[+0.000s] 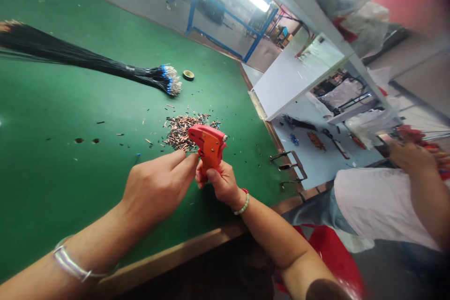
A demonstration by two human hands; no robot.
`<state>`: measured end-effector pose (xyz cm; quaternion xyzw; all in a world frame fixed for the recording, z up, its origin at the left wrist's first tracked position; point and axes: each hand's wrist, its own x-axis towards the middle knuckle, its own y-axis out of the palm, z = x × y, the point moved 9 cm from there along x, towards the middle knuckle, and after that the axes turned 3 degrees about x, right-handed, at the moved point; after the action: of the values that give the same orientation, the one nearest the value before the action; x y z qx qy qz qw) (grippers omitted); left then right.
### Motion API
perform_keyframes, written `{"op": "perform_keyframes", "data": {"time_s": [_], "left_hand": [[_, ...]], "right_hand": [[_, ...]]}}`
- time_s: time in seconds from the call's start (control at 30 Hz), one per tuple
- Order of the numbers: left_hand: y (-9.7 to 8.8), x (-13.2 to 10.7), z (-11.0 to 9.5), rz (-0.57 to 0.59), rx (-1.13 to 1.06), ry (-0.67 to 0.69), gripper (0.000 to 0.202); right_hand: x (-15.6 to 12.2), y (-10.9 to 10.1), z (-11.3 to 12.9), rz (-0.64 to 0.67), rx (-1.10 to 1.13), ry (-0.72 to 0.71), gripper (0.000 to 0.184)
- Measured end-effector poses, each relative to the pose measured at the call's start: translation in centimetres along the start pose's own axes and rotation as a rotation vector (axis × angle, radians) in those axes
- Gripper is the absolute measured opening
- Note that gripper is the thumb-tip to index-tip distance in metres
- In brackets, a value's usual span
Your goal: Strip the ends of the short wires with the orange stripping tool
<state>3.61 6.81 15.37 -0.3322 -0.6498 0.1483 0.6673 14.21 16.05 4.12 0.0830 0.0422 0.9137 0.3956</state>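
My right hand point(224, 183) is wrapped around the handles of a red and orange wire stripper point(211, 147), held up over the green table. Close against the stripper's left side, my left hand point(158, 188) is closed in a pinch, apparently on a thin wire mostly hidden by the fingers. A short black wire end with a blue tip point(138, 155) shows just beyond that hand. Behind the stripper lies a heap of stripped insulation and copper-coloured scraps point(181, 132). Farther back, a long bundle of black wires point(101, 63) with blue and silver terminals rests on the table.
A tape roll point(188, 75) sits beside the bundle's terminal end. Two holes pierce the green tabletop point(52, 187). A metal clamp point(291, 167) is at the table's right edge. To the right, a co-worker point(383, 201) stands near another table with wires and scraps, beside a red stool point(328, 253).
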Motion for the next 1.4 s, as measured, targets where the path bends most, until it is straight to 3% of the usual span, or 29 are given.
{"op": "perform_keyframes", "data": {"time_s": [0.37, 0.57, 0.8, 1.0, 1.27, 1.4], "left_hand": [[0.5, -0.1, 0.6, 0.013, 0.007, -0.005, 0.024], [-0.4, 0.2, 2.1, -0.026, 0.093, 0.037, 0.014], [0.0, 0.0, 4.1, -0.02, -0.036, 0.033, 0.015], [0.8, -0.3, 4.7, -0.007, -0.139, -0.044, 0.013], [1.2, 0.2, 5.0, 0.145, -0.412, -0.152, 0.015], [1.0, 0.6, 5.0, 0.156, -0.519, -0.177, 0.016]], "right_hand": [[0.3, -0.2, -0.5, -0.045, 0.051, 0.077, 0.055], [0.9, -1.0, 0.5, 0.046, 0.279, 0.137, 0.049], [0.4, 0.0, 0.3, 0.249, 0.514, 0.278, 0.035], [-0.3, 0.9, -0.1, 0.358, 0.462, 0.3, 0.034], [-0.9, 1.1, -0.1, 0.397, 0.345, 0.362, 0.052], [-0.9, 1.1, -0.1, 0.395, 0.338, 0.367, 0.055]]}}
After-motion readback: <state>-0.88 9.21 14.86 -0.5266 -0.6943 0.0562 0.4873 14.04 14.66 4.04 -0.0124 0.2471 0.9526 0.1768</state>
